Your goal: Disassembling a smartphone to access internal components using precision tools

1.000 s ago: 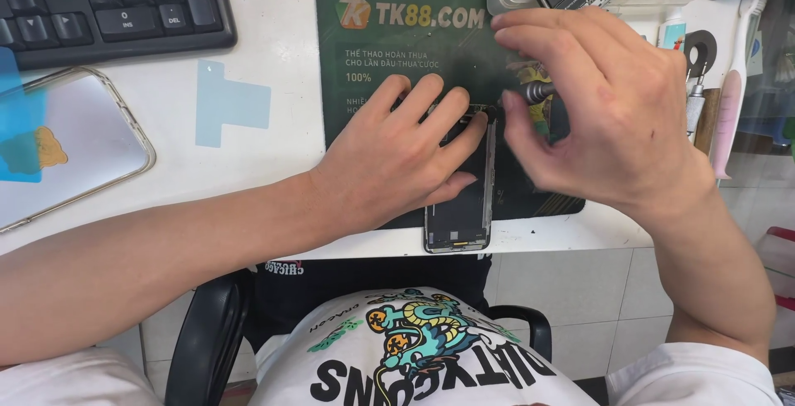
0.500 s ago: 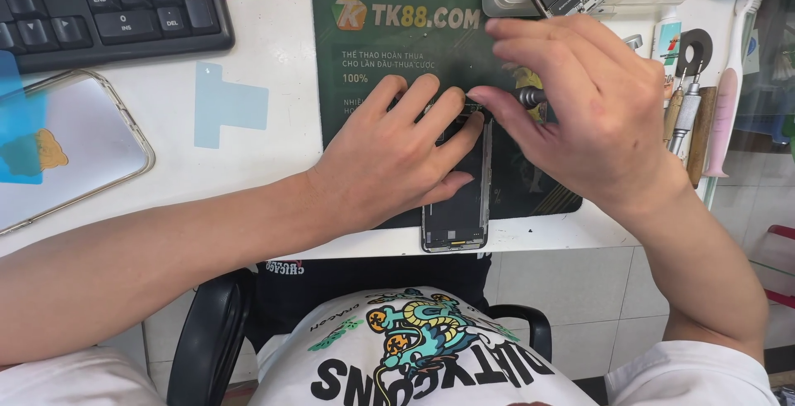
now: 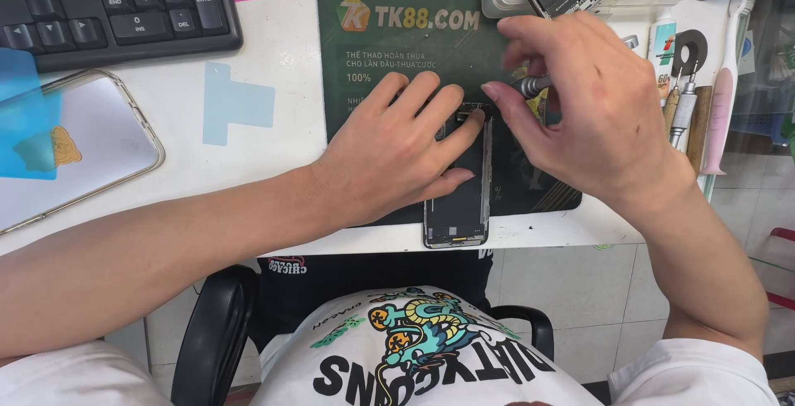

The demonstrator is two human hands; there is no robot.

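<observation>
While the dark opened smartphone lay on the green rubber mat, it was pressed flat by the spread left hand; a slim metal screwdriver was pinched by the right hand.

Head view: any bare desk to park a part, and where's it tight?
Free: white desk between the green mat and the clear-cased phone, around the pale blue film. Crowded: mat centre, with left hand and right hand over the opened phone; tool row at right.
</observation>
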